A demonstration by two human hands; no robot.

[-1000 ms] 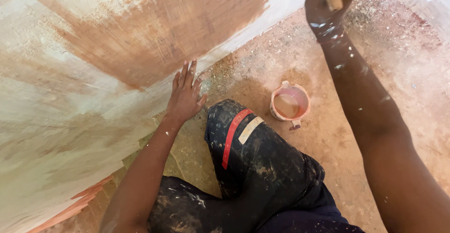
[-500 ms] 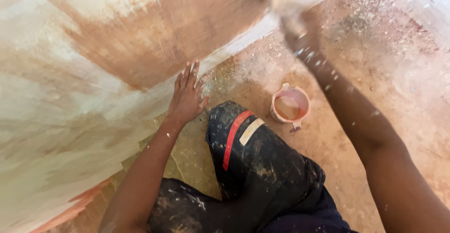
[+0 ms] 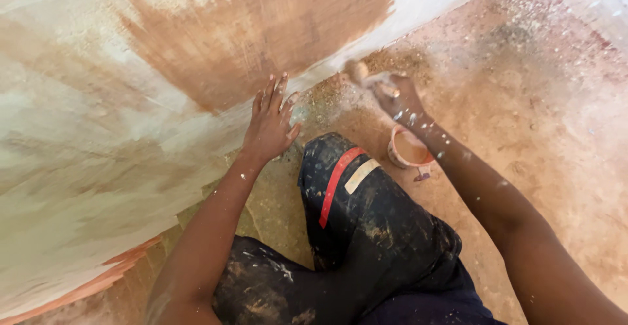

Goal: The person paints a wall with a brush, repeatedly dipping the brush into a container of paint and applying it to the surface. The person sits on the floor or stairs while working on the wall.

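Observation:
My left hand (image 3: 270, 121) lies flat, fingers spread, against the wall (image 3: 91, 142) at the lower edge of a brown painted patch (image 3: 275, 27). My right hand (image 3: 396, 96) is blurred and closed around a paintbrush (image 3: 358, 72), near the foot of the wall and just above a small pink paint bucket (image 3: 409, 148) holding brown paint. My knee in dark paint-spattered trousers (image 3: 356, 214) with a red stripe rests on the floor between my arms.
The floor (image 3: 536, 102) is rough, reddish-brown and speckled with white paint. The rest of the wall is pale with faint brown streaks. An orange band (image 3: 98, 282) runs along the wall's base at lower left.
My right hand with the brush has swept down from the top of the painted patch to the wall's foot near the bucket. My left hand has stayed pressed on the wall.

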